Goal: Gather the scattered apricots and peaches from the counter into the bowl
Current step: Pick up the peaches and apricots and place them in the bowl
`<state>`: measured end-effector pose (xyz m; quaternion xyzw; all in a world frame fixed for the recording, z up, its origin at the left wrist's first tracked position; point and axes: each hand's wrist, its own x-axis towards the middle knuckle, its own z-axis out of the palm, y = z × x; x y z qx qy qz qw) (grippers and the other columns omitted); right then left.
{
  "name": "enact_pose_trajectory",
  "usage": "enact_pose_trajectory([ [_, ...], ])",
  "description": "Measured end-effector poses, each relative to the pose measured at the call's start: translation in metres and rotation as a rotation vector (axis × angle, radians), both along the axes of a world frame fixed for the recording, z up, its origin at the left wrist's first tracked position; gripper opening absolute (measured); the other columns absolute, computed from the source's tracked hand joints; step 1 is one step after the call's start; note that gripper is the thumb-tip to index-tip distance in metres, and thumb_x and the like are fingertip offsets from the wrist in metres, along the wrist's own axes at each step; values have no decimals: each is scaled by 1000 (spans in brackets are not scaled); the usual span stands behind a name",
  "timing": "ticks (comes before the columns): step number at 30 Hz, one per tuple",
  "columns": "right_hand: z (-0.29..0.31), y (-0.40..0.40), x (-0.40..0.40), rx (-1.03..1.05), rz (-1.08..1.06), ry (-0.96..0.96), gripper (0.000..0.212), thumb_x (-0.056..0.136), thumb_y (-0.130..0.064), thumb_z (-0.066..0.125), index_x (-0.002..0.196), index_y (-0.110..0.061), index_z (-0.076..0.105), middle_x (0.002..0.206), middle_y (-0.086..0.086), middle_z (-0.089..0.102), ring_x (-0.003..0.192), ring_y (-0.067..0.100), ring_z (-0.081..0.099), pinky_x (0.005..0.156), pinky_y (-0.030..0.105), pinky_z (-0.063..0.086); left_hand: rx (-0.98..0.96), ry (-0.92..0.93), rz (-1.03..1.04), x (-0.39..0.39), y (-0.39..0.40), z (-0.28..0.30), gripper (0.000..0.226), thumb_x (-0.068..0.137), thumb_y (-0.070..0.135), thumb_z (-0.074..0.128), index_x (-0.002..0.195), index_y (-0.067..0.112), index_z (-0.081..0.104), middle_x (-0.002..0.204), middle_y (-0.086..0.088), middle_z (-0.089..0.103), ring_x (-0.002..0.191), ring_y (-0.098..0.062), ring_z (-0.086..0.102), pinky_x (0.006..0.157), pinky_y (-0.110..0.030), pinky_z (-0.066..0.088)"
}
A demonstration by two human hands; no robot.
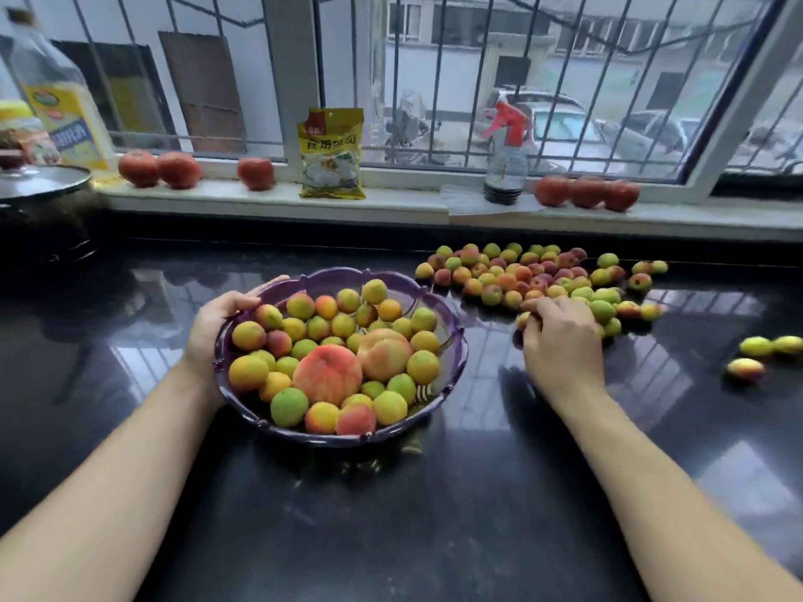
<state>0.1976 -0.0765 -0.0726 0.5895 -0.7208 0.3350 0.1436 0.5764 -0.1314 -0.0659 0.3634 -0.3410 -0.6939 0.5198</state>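
We observe one purple bowl (452, 341) upright at counter centre, holding two peaches (326, 374) and roughly thirty apricots (247, 335). The left hand (217, 323) grips the bowl's left rim. The right hand (560, 341) curls over apricots at the near edge of the scattered pile (521, 275), which stretches left to right; three strays (756, 346) lie well apart, right. On the sill: six tomatoes (178, 169), one yellow packet (331, 153), one spray bottle (506, 158).

Soft gray daylight comes in through the window (478, 80). The shiny black counter (478, 493) shows pale glare. Edges bend and blur
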Motion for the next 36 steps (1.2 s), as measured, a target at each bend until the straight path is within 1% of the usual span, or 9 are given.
enact_pose_trajectory([
  [4,-15,-15,-3,175,-126,176,37,87,-14,64,124,-10,68,119,21,62,107,43,49,96,50,43,16,58,128,-15,29,-4,54,101,26,40,151,15,58,149,-22,59,126,-40,63,117,-58,44],
  [7,-16,-19,4,265,-118,230,38,88,-13,62,125,-13,69,125,20,61,115,44,47,111,53,33,26,144,200,-26,46,-5,53,103,28,42,150,8,57,149,-25,59,138,-44,57,120,-60,41],
  [11,-17,-14,-3,229,-114,240,33,79,-5,70,112,-7,75,111,21,64,104,45,53,109,54,34,25,169,300,-33,51,-2,47,103,27,48,144,9,62,140,-20,67,132,-39,63,117,-56,46],
  [15,-13,-11,-4,177,-39,115,36,84,-1,70,120,-2,70,112,26,59,106,47,53,108,56,39,36,153,304,-33,51,-1,49,103,28,48,148,11,60,144,-20,65,132,-39,63,114,-55,49],
  [19,5,-3,6,9,99,-171,41,99,-15,60,140,-7,56,127,19,48,110,27,50,95,36,44,31,142,289,-29,49,-2,42,102,26,45,138,16,65,143,-21,65,133,-39,63,113,-55,49],
  [23,27,17,18,-54,371,-467,32,98,-16,63,131,-14,64,131,5,49,115,11,49,93,9,38,18,128,282,-30,51,-1,46,101,26,46,142,15,63,144,-23,63,128,-39,66,112,-55,50],
  [27,41,35,35,31,660,-645,30,97,-11,63,126,-19,67,135,-8,54,124,-1,53,95,9,46,11,109,278,-31,47,-4,47,102,25,44,144,14,62,142,-22,65,124,-38,68,105,-51,55],
  [32,40,42,47,93,733,-273,35,94,-7,65,126,-21,68,125,-10,64,122,4,56,99,19,50,-4,96,255,-28,43,-6,49,101,23,42,145,14,62,140,-21,67,113,-34,70,98,-48,59],
  [36,39,44,51,183,766,-283,32,88,-6,73,115,-24,69,114,-12,66,114,8,60,97,26,52,-22,95,263,-29,43,-6,48,102,22,41,143,12,63,129,-21,71,109,-33,72,92,-46,63],
])
